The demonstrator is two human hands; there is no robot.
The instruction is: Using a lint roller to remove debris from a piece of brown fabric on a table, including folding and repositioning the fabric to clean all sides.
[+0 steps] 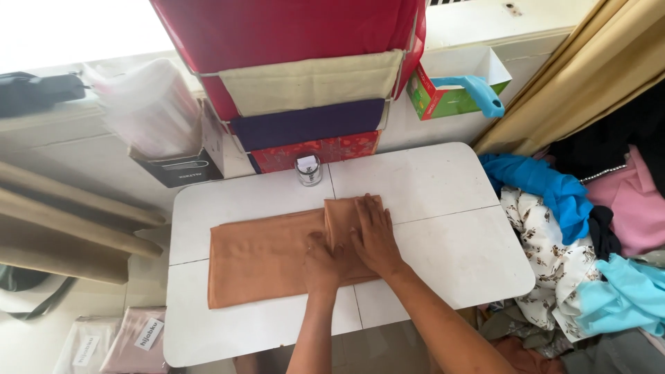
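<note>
2 hands, left hand and right hand, spread flat on 1 orange cloth; 1 jar near.

Only two forearms and two hands show, rising from the bottom edge of the frame toward its centre. Both arms are bare as far as the frame reaches: no sleeve, cuff or glove covers them. The left hand sits just left of centre, the right hand just right of it. Neither wrist carries a watch, band or bracelet, and no ring shows on any visible finger. The nails look short and unpainted, though they are small in the frame. Nothing else of the person shows
</note>
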